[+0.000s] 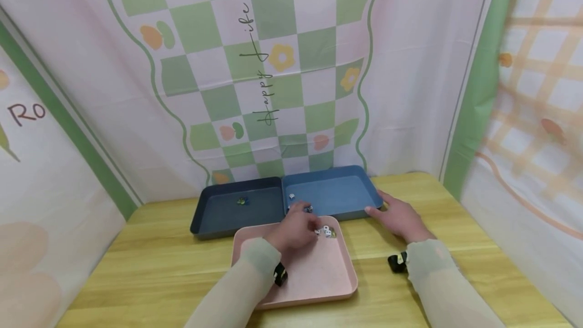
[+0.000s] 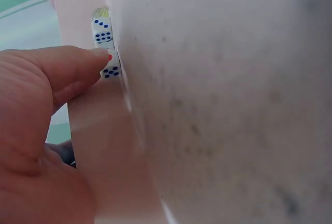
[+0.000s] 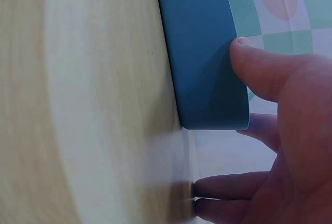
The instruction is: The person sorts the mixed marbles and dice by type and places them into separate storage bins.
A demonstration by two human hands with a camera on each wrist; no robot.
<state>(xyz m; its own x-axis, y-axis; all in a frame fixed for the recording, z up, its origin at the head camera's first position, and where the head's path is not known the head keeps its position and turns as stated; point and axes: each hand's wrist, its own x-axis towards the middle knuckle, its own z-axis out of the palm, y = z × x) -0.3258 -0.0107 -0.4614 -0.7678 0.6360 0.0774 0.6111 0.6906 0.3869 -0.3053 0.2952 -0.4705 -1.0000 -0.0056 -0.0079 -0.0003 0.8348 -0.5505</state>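
My left hand is over the far part of a pink tray, its fingers bent down at a small group of dice. In the left wrist view, thumb and finger pinch a white die with a red dot and blue dots. Another white die and a clear yellowish piece lie beside it along the tray wall. My right hand holds the near right corner of a blue tray. Its thumb rests at the rim, and two lower fingers reach down to the table.
A dark grey tray adjoins the blue one on the left and has small green and blue pieces in it. One white die lies inside the blue tray, with more dice partly behind my left hand. Behind the wooden table hangs a patterned curtain.
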